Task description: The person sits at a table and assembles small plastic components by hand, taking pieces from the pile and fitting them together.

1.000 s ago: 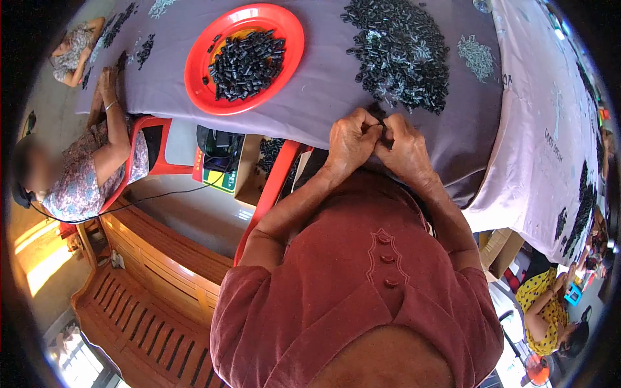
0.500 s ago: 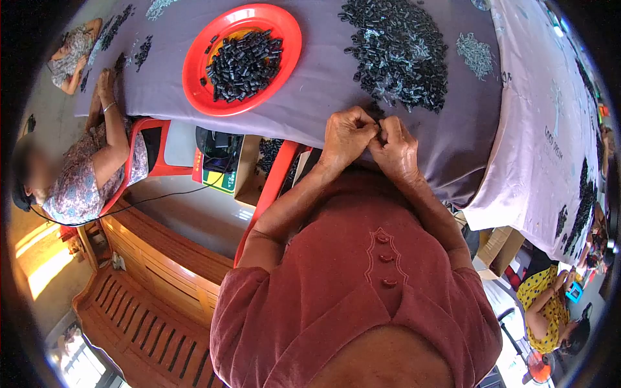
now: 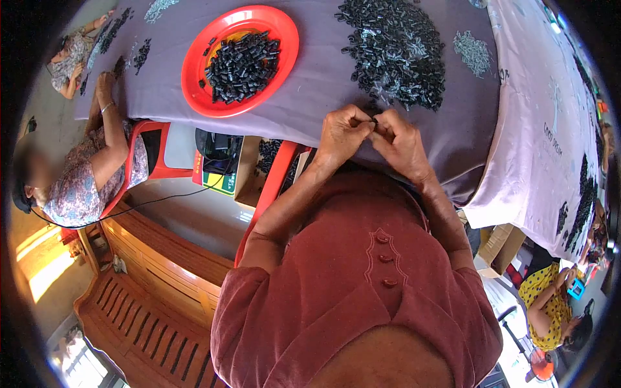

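My left hand point(image 3: 343, 134) and my right hand point(image 3: 399, 143) meet at the near edge of the cloth-covered table point(image 3: 310, 77). Both have their fingers pinched together, with a small black piece point(image 3: 373, 121) between the fingertips. How much of it each hand grips is hard to see. Just beyond my hands lies a large pile of small black parts point(image 3: 394, 52), with clear bits scattered over it. To its right is a small heap of clear pieces point(image 3: 472, 53). A red plate point(image 3: 192, 77) with black parts heaped in it stands on the left.
A person point(image 3: 97, 158) sits at the table's left side on a red chair point(image 3: 162, 145), another person point(image 3: 70, 61) beyond. At the right are a pale cloth point(image 3: 527, 129), a cardboard box point(image 3: 504, 249) and a person in yellow point(image 3: 546, 307). A wooden bench point(image 3: 149, 330) stands lower left.
My hands have shifted slightly, and the fingers of my right hand have changed position around the tiny piece. The far-left person's arm has moved up toward the table.
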A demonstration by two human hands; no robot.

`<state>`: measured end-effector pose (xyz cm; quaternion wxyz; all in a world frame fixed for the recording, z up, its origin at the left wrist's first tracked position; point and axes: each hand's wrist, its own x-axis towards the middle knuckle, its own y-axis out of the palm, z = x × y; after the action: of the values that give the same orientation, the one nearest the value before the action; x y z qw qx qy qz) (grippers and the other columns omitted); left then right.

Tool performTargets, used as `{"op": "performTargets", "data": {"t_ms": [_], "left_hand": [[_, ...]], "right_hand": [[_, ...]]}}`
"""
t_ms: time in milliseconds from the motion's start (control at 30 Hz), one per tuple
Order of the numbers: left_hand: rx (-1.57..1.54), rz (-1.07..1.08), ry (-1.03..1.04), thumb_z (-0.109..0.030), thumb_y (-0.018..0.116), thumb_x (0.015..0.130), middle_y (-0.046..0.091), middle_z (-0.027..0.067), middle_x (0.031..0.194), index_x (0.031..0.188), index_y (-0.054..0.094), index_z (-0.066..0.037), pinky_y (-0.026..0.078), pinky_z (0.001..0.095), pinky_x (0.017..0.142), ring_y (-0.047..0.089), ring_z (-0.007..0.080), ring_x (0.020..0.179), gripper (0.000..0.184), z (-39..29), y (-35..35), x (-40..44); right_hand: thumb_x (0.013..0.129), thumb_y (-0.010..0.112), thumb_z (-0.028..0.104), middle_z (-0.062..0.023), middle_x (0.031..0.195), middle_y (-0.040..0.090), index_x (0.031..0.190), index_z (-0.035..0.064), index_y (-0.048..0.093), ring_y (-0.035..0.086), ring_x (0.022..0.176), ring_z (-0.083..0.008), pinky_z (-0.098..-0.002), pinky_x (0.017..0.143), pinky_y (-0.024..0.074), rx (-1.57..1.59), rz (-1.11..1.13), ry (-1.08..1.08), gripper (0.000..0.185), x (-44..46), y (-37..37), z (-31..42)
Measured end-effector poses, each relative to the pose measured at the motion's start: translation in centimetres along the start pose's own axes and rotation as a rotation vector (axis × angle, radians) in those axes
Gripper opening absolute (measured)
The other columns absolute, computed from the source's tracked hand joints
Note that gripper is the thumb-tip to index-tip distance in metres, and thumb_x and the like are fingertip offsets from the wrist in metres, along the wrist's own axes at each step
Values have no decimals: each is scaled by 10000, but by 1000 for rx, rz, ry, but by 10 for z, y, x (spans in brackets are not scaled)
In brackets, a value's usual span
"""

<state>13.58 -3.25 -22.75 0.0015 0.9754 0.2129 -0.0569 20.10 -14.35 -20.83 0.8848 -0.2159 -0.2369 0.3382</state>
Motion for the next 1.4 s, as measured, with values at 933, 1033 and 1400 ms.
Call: {"op": "performTargets", "data": {"t_ms": [933,1033,1400], "left_hand": [[-119,-11,118,27,507,682,502,6,670,746,512,2,380,170,547,453,50,613,69,-7,7,-11],[-116,0,106,28,510,680,505,4,667,744,516,0,378,169,546,451,48,612,70,-10,5,-12],[-92,6,68,28,520,670,500,-12,642,696,525,1,361,169,551,436,45,611,38,-9,7,-14]], "right_hand": [[714,461,10,-14,629,501,785,11,508,477,521,-59,-170,470,407,560,12,282,85,2,-14,8],[708,462,4,-13,617,503,783,12,510,477,519,-56,-167,472,404,524,39,292,90,2,-14,10],[672,472,-1,-20,568,501,729,2,500,471,478,-55,-172,428,381,439,71,323,63,4,-17,11]]}}
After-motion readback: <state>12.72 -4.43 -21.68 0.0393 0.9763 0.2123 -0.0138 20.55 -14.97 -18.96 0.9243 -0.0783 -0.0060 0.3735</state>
